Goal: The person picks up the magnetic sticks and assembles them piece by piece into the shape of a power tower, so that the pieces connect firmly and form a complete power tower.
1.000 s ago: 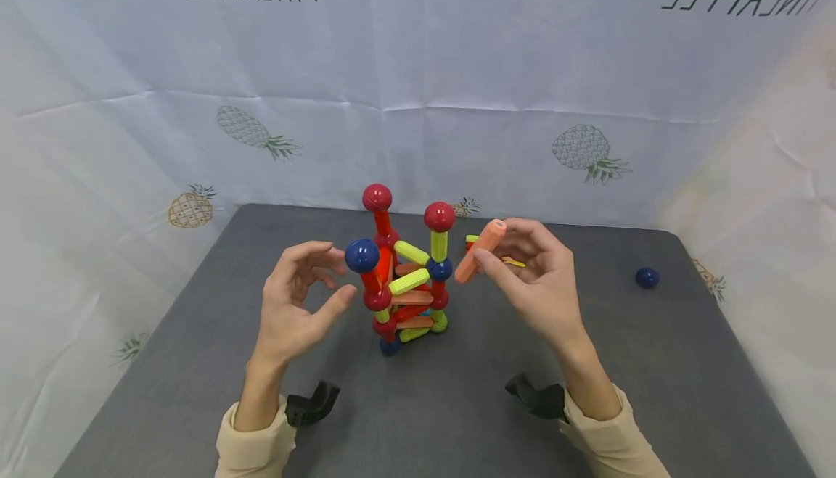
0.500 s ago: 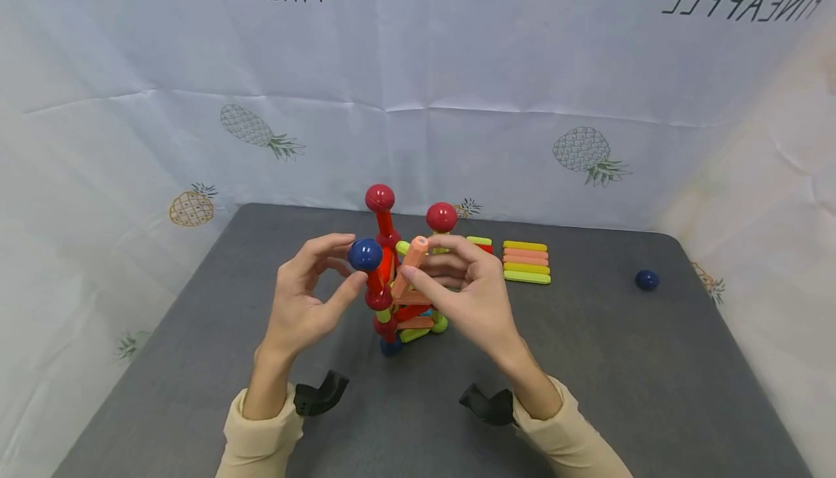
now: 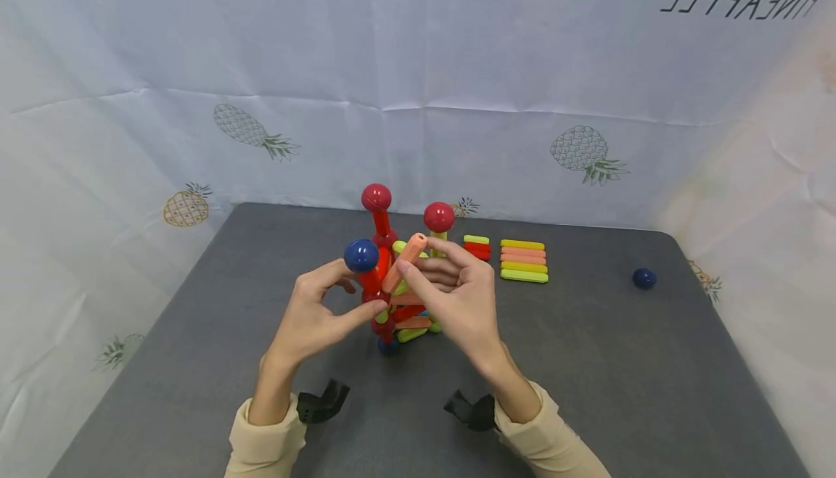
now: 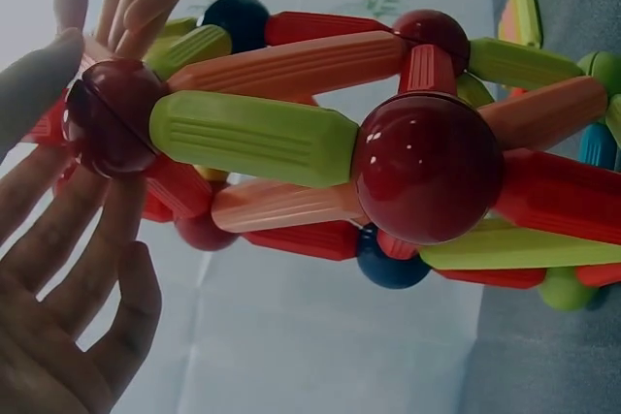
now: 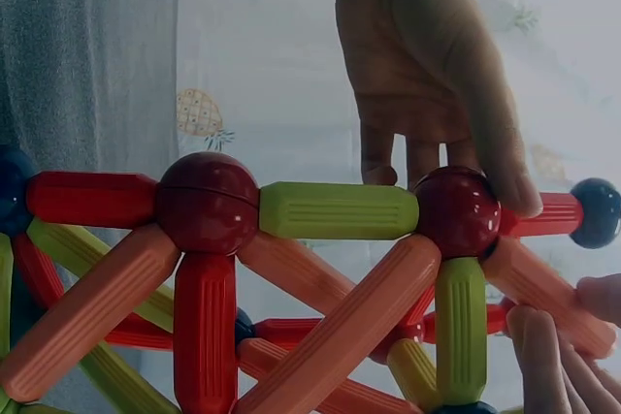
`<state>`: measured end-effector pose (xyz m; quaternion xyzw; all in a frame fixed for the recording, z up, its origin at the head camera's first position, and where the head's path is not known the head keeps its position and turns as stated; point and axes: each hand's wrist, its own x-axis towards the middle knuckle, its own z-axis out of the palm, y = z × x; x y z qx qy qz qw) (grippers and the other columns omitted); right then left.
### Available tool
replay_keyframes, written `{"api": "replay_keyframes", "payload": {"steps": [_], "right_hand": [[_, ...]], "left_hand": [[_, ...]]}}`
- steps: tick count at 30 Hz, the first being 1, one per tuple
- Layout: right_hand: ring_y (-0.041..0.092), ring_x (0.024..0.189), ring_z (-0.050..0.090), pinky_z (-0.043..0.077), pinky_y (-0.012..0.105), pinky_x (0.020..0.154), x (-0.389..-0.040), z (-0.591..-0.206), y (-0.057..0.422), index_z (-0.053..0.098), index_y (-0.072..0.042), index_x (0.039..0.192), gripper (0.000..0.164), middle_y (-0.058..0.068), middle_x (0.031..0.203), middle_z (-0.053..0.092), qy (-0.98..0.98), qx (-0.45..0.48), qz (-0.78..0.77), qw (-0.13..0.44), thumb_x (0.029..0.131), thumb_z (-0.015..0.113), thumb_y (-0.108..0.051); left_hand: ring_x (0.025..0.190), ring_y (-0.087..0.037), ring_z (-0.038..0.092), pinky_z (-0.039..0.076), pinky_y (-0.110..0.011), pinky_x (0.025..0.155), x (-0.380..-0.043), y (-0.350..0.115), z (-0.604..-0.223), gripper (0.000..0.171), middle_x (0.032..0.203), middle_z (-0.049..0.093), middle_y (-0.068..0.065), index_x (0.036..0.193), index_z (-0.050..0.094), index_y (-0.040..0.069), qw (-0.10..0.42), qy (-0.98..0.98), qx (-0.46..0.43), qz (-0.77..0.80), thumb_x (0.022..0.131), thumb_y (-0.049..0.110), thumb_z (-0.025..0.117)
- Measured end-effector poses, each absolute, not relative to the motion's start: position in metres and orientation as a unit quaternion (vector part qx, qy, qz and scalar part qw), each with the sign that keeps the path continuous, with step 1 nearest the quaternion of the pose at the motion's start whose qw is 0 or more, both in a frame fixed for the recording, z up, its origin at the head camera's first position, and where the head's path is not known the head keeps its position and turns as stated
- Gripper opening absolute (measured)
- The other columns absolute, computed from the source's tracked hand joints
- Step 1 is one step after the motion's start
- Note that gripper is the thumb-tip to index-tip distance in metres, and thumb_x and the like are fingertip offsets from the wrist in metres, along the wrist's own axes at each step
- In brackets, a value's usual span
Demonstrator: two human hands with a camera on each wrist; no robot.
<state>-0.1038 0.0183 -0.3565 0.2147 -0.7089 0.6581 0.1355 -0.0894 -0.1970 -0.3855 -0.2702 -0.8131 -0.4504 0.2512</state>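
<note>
A tower of coloured magnetic sticks and balls (image 3: 383, 326) stands upright on the grey table. My left hand (image 3: 313, 315) grips a dark red ball (image 5: 458, 210) at its upper front corner, thumb on the near side and fingers behind. Above that joint rises a red stick topped by a blue ball (image 3: 361, 255). My right hand (image 3: 460, 300) pinches a salmon-coloured magnetic stick (image 3: 405, 263) between thumb and fingers, slanted, its lower end right at the gripped ball. In the right wrist view, the fingertips hold the stick's far end.
Right of the tower lie a row of long yellow, salmon and green sticks (image 3: 525, 260) and a small group of shorter red and green ones (image 3: 477, 249). A loose blue ball (image 3: 644, 278) sits near the right edge. A white pineapple-print cloth (image 3: 418, 50) hangs behind.
My right hand has carried the salmon stick leftward from the tower's right side to the front corner ball. My left hand has moved in and taken hold of that ball.
</note>
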Motion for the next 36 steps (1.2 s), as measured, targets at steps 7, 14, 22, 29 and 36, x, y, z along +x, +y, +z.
{"api": "replay_keyframes", "payload": {"steps": [7, 14, 22, 29, 36], "right_hand": [[0.02, 0.08, 0.079, 0.063, 0.032, 0.07, -0.105, -0.356, 0.02, 0.071, -0.004, 0.126, 0.037, 0.017, 0.095, 0.079, -0.711, 0.217, 0.66, 0.11, 0.09, 0.078, -0.011], [0.018, 0.075, 0.079, 0.061, 0.033, 0.06, -0.107, -0.359, 0.02, 0.073, -0.002, 0.121, 0.031, 0.018, 0.09, 0.079, -0.711, 0.211, 0.665, 0.089, 0.092, 0.076, -0.012], [0.014, 0.066, 0.076, 0.062, 0.034, 0.063, -0.11, -0.36, 0.02, 0.075, -0.003, 0.119, 0.029, 0.018, 0.083, 0.078, -0.71, 0.204, 0.668, 0.089, 0.092, 0.077, -0.014], [0.012, 0.065, 0.067, 0.058, 0.025, 0.062, -0.116, -0.357, 0.038, 0.077, -0.004, 0.101, 0.022, 0.01, 0.078, 0.072, -0.733, 0.217, 0.601, 0.235, 0.081, 0.086, -0.009], [0.017, 0.098, 0.069, 0.059, 0.025, 0.088, -0.13, -0.357, 0.046, 0.065, -0.008, 0.134, 0.053, 0.011, 0.109, 0.074, -0.751, 0.244, 0.58, 0.201, 0.084, 0.082, -0.006]], "left_hand": [[0.084, -0.01, 0.064, 0.056, -0.027, 0.075, -0.09, -0.196, -0.385, 0.054, 0.1, 0.076, -0.005, 0.118, 0.072, 0.01, 0.25, -0.812, -0.266, -0.456, 0.068, 0.001, 0.091], [0.086, -0.009, 0.064, 0.057, -0.026, 0.075, -0.089, -0.197, -0.39, 0.056, 0.106, 0.074, -0.006, 0.12, 0.071, 0.01, 0.248, -0.81, -0.267, -0.459, 0.068, 0.001, 0.091], [0.091, -0.008, 0.065, 0.057, -0.024, 0.078, -0.087, -0.196, -0.392, 0.055, 0.106, 0.073, -0.005, 0.119, 0.071, 0.009, 0.233, -0.807, -0.264, -0.474, 0.069, 0.001, 0.091], [0.083, -0.008, 0.065, 0.057, -0.023, 0.076, -0.088, -0.197, -0.394, 0.052, 0.093, 0.071, -0.003, 0.112, 0.07, 0.011, 0.238, -0.801, -0.265, -0.482, 0.066, 0.001, 0.093], [0.082, -0.008, 0.064, 0.058, -0.024, 0.075, -0.089, -0.2, -0.394, 0.043, 0.091, 0.072, -0.003, 0.105, 0.07, 0.011, 0.228, -0.805, -0.258, -0.484, 0.069, 0.001, 0.091]]}}
